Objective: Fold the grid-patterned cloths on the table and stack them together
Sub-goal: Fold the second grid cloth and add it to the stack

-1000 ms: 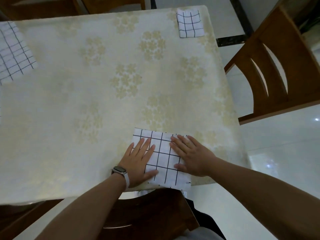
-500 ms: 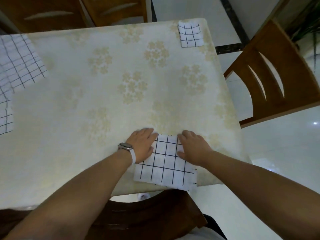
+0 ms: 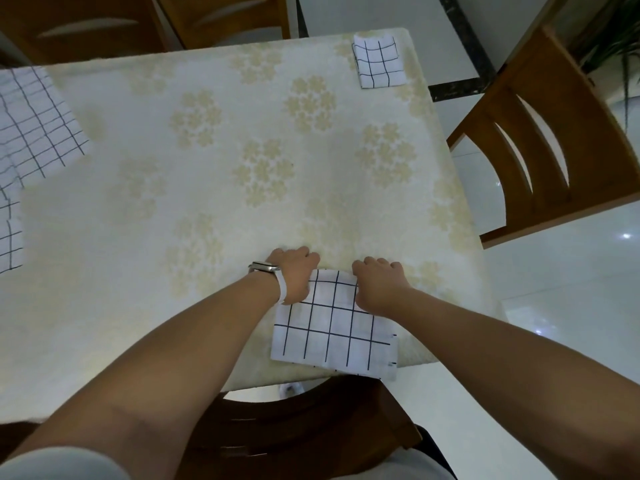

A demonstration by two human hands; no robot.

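Note:
A white cloth with a black grid lies folded at the near edge of the table, its near side hanging slightly over the edge. My left hand, with a watch on its wrist, curls its fingers round the cloth's far left corner. My right hand curls over the far right corner in the same way. A smaller folded grid cloth sits at the table's far right corner. Unfolded grid cloths lie at the left edge, partly out of view.
The table wears a cream cover with a flower pattern. A wooden chair stands to the right, another chair is right below me, and more chairs stand at the far side. The floor is glossy white tile.
Both hands lay flat on the folded cloth, then slid away from me to its far edge, where their fingers have curled round the corners. The cloth has stayed in place.

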